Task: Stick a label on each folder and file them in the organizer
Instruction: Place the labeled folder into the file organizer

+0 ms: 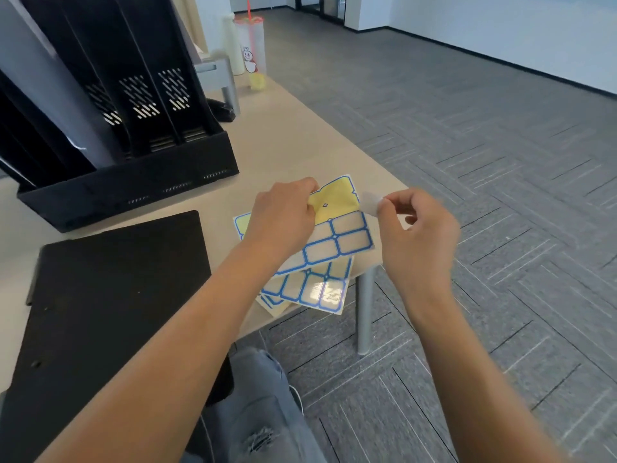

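Head view, the only one available. A label sheet [337,228] is held up off the surface [267,142] by the left hand [283,218], with its fingers [300,187] curled round the sheet's top edge where the yellow backing is already bared. A single peeled label [370,200] is pinched at the tips of the right hand [417,225], just off the sheet's right edge; it's blurred, so whether it is fully free of the backing can't be told. More label sheets [310,289] are fanned out directly below both hands, poking past the surface edge. The black folder [110,305] is laid flat, well off to the left of the left hand and nearer the person. The organizer [133,128] stands beyond it, further out from the fingers, with something pale already stood in a left slot.

What could go wrong, probably: the label gets curled and stuck to itself or to a fingertip, since so little of it is gripped. The loose sheets could also be knocked off the edge by a forearm.

The right fingertips are smeared by motion, and the organizer's left side is cut off by the frame. The folder's lower end is hidden under the left forearm.
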